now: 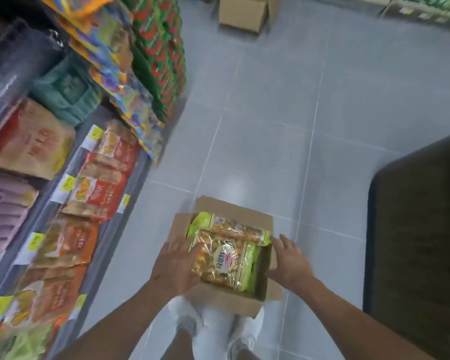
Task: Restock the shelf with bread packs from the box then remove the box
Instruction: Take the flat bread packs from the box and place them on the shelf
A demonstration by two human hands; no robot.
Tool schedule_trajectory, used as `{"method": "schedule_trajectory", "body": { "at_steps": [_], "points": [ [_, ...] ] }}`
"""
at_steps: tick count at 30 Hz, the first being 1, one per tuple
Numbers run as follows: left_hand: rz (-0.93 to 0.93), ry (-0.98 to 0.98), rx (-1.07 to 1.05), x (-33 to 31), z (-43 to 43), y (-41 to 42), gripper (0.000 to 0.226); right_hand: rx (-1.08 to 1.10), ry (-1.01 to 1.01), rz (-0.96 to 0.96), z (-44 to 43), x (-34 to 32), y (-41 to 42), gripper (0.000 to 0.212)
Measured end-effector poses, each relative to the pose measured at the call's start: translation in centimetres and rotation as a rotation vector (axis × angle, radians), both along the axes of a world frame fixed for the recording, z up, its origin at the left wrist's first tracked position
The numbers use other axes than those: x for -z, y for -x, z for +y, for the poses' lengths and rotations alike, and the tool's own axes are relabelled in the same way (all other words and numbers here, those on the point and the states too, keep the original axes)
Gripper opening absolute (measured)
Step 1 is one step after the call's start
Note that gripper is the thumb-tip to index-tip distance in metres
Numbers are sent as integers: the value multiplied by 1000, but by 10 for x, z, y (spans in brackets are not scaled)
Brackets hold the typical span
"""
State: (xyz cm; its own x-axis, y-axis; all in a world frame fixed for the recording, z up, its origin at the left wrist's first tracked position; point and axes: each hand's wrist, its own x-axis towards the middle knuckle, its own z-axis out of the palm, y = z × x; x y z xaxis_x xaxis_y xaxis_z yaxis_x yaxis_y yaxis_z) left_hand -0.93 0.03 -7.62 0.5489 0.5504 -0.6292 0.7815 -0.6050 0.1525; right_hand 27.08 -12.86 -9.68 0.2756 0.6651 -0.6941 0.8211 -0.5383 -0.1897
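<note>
**Cardboard box (218,301) open on the floor (296,126)**

Looked straight down on it: brown, flaps folded out, standing on grey tiles just beside the foot of the shelf (107,255) and right in front of 2 white shoes (185,323).

Made out at least 2 bread packs inside. Found the top pack (226,258), clear film with green ends and a white label, lying flat and slanted across the opening. Saw a second pack (234,227) partly under it, toward the far wall. Noted a bare gap in the near right corner.

Saw the left grip (174,266) over the left flap, at the top pack's left edge: wide, fingers straight and spread, holding nothing, fingertips at the film. Saw the right grip (289,261) over the right flap, likewise wide and holding nothing, forefinger reaching the top pack's far right corner. Could not tell through the blur how firmly either one pressed.

Found orange and red packs (107,175) stacked along the shelf on the left, with yellow price tags (68,183) on the shelf edges. Spotted another cardboard carton (242,14) far up the aisle. Left unnamed a dark bulky shape (421,229) at the right, too unclear to identify.
</note>
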Motion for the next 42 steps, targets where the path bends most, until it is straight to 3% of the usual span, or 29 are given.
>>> {"method": "schedule_trajectory", "body": {
  "at_steps": [7,11,14,19,22,28,35,42],
  "points": [
    [52,-75,166,157,62,-51,112,-17,48,-39,26,149,-4,110],
    [69,-91,151,233,91,-78,113,-4,35,-88,42,224,-4,109],
    [61,-111,145,273,101,-82,109,41,-21,-99,54,263,-1,97],
    [3,-198,226,308,106,-72,81,-8,-128,-225,54,294,-3,63],
    [-16,-200,222,305,105,-69,74,-24,-143,-254,53,292,-5,42],
    [-90,-198,186,262,94,-65,63,-18,-157,-263,48,258,-10,25],
    [-130,-185,126,182,86,-64,57,-60,-174,-243,39,179,-17,36],
    [-134,-208,104,57,84,-56,61,-103,-295,-204,38,61,-30,22]
  ]
}}
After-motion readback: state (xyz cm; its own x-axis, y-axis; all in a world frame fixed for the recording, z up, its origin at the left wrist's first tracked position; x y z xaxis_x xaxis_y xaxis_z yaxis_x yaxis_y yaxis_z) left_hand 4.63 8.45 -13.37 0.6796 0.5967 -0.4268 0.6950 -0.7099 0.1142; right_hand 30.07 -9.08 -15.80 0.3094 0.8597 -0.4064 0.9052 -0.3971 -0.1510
